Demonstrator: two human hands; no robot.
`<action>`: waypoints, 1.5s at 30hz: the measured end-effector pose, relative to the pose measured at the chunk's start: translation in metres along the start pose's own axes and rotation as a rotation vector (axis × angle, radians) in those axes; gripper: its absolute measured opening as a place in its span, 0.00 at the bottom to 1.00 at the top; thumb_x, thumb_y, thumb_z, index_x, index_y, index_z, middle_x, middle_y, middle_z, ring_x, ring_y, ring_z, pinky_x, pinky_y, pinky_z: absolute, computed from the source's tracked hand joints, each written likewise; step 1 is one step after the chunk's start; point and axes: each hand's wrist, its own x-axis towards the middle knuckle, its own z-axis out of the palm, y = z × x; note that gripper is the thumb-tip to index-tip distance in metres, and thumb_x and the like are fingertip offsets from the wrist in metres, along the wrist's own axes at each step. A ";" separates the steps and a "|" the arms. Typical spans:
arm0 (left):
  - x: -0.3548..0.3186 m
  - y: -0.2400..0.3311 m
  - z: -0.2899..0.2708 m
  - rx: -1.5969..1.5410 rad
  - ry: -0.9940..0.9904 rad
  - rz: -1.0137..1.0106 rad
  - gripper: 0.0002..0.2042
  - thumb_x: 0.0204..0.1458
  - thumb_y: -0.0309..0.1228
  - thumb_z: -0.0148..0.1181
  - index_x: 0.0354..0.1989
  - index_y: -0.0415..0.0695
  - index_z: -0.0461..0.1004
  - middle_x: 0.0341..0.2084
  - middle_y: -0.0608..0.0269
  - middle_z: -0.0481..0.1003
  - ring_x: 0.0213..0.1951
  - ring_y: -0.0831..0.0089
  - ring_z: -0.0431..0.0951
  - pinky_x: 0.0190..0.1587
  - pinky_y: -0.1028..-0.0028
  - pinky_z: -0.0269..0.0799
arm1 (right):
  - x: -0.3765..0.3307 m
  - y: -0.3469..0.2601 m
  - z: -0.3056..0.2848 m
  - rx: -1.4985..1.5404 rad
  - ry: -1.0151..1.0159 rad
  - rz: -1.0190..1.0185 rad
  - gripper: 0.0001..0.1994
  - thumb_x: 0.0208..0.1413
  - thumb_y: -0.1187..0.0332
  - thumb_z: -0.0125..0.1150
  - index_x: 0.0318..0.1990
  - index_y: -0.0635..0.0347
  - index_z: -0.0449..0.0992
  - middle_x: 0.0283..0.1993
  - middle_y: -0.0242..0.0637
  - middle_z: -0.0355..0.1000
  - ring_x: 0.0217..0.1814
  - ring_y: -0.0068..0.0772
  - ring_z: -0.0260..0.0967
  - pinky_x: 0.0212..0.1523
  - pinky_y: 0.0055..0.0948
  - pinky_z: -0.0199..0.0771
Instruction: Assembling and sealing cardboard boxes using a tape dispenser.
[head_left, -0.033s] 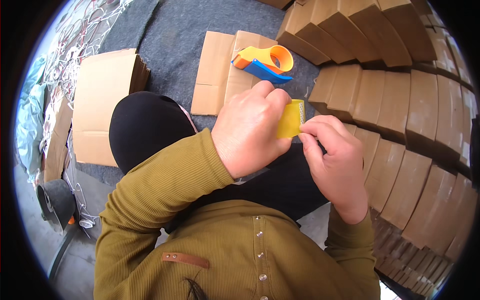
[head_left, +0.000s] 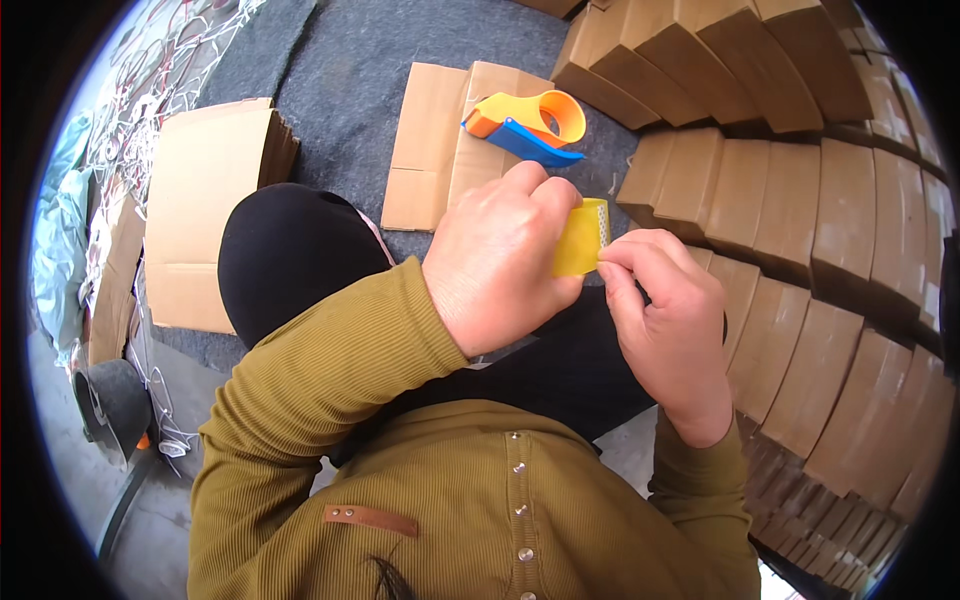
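A roll of yellow packing tape [head_left: 577, 240] is in my left hand [head_left: 505, 255], whose fingers are closed round it. The roll's inner core and far side are hidden behind the hand. A white dotted strip runs along its right edge. Thumb and forefinger of my right hand [head_left: 670, 315] are pinched together at the lower right corner of the roll; whether a loose tape end lies between them is too small to see. Just beyond my hands, an orange and blue tape dispenser [head_left: 515, 108] rests on a flattened cardboard box [head_left: 425, 150].
Rows of brown cartons [head_left: 790, 205] are stacked along the right side. On the left stands a pile of flat cardboard [head_left: 205, 215], with tangled white cords [head_left: 165, 85] and a pale blue plastic bag [head_left: 62, 250] farther left. Grey felt matting [head_left: 365, 50] covers the floor ahead.
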 end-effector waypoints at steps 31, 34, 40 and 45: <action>0.003 0.001 0.007 -0.145 -0.033 -0.116 0.22 0.38 0.28 0.76 0.42 0.34 0.75 0.35 0.50 0.77 0.37 0.60 0.82 0.42 0.69 0.77 | 0.001 0.025 -0.009 0.357 -0.076 0.156 0.03 0.58 0.79 0.58 0.38 0.66 0.76 0.36 0.44 0.74 0.34 0.43 0.74 0.35 0.33 0.74; 0.004 0.006 0.005 -0.266 -0.077 -0.231 0.23 0.39 0.29 0.76 0.44 0.35 0.74 0.37 0.53 0.79 0.39 0.69 0.82 0.44 0.72 0.77 | -0.001 0.018 -0.016 0.373 -0.032 0.172 0.05 0.58 0.80 0.59 0.40 0.66 0.78 0.38 0.43 0.75 0.36 0.41 0.76 0.39 0.31 0.75; 0.013 0.012 -0.007 -0.544 -0.225 -0.427 0.25 0.41 0.28 0.76 0.47 0.34 0.73 0.37 0.60 0.79 0.40 0.78 0.79 0.45 0.75 0.76 | -0.002 0.026 -0.026 0.181 0.004 -0.007 0.07 0.53 0.81 0.64 0.40 0.64 0.79 0.39 0.42 0.76 0.38 0.42 0.76 0.40 0.32 0.77; 0.014 0.010 -0.010 -0.678 -0.407 -0.549 0.25 0.42 0.28 0.75 0.48 0.33 0.73 0.38 0.61 0.79 0.40 0.78 0.79 0.45 0.76 0.76 | 0.000 0.026 -0.036 0.061 -0.130 -0.129 0.07 0.50 0.78 0.66 0.37 0.63 0.78 0.38 0.40 0.76 0.37 0.43 0.76 0.37 0.36 0.76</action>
